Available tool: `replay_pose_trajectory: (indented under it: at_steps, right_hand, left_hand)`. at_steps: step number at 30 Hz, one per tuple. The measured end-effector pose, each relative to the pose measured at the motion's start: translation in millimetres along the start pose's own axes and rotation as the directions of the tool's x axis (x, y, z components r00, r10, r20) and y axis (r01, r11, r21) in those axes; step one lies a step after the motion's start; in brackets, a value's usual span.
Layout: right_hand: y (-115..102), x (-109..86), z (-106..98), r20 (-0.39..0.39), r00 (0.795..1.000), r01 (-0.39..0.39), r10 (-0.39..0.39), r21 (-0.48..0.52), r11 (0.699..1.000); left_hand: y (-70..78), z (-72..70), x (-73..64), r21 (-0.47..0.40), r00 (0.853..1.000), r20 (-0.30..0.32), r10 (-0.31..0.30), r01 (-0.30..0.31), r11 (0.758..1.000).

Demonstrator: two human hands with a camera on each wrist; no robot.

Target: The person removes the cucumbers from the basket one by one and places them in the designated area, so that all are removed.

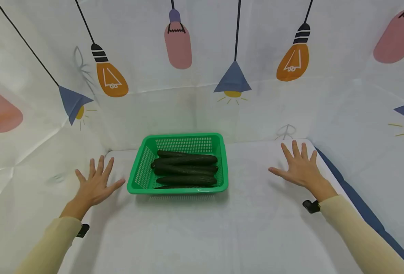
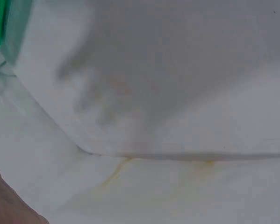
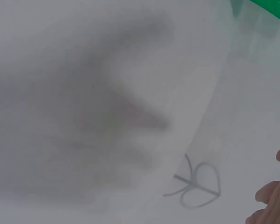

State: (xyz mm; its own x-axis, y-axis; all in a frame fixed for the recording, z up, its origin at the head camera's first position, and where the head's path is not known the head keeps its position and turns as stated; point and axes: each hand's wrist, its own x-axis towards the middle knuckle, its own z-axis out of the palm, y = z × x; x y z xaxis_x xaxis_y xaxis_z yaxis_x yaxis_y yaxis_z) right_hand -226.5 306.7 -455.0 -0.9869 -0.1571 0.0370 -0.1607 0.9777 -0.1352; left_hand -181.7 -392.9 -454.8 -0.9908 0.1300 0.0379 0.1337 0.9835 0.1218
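Note:
A green plastic basket (image 1: 225, 167) stands toward the back of the white table, with several dark green cucumbers (image 1: 186, 180) lying lengthwise inside. To its left, my left hand (image 1: 93, 188) is held with fingers spread, holding nothing. My right hand (image 1: 299, 169) is off to the basket's right, also spread wide and holding nothing. Both hands cast shadows on the white surface below them. Part of the left hand (image 2: 11, 203) shows at the lower left of the left wrist view, and fingertips (image 3: 275, 196) appear at the right edge of the right wrist view.
White cloth (image 1: 195, 110) printed with lamps and bulbs hangs behind and at both sides of the table (image 1: 195, 236). A blue strip (image 1: 356, 198) runs along the table's right edge. Each wrist carries a small black device (image 1: 311, 206).

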Motion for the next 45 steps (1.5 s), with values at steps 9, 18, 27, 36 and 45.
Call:
replay_pose_trajectory:
  at_steps: [9, 18, 27, 36, 45]
  right_hand:
    - [-33, 13.1, -4, -0.029, 0.996, 0.084, -0.083, 0.012, 0.996]
    - [-64, 26.2, -5, -0.043, 0.99, 0.136, -0.135, 0.04, 0.99]
    - [-101, 45.3, -14, -0.043, 0.98, 0.194, -0.192, 0.06, 0.979]
    - [-144, 69.5, -28, -0.032, 0.958, 0.287, -0.286, 0.148, 0.946]
    - [-187, 92.4, -43, -0.021, 0.91, 0.41, -0.414, 0.202, 0.89]
  left_hand:
    - [28.0, 7.0, 0.6, -0.119, 0.997, -0.065, 0.039, -0.047, 0.992]
    - [57.5, 29.9, 1.0, -0.222, 0.995, -0.093, 0.041, -0.061, 0.973]
    - [73.6, 43.9, -0.8, -0.305, 0.987, -0.158, 0.042, -0.089, 0.948]
    - [80.5, 46.9, 2.0, -0.354, 0.992, -0.125, 0.02, -0.063, 0.933]
    - [80.2, 55.1, 1.0, -0.522, 0.986, -0.167, -0.013, -0.077, 0.849]
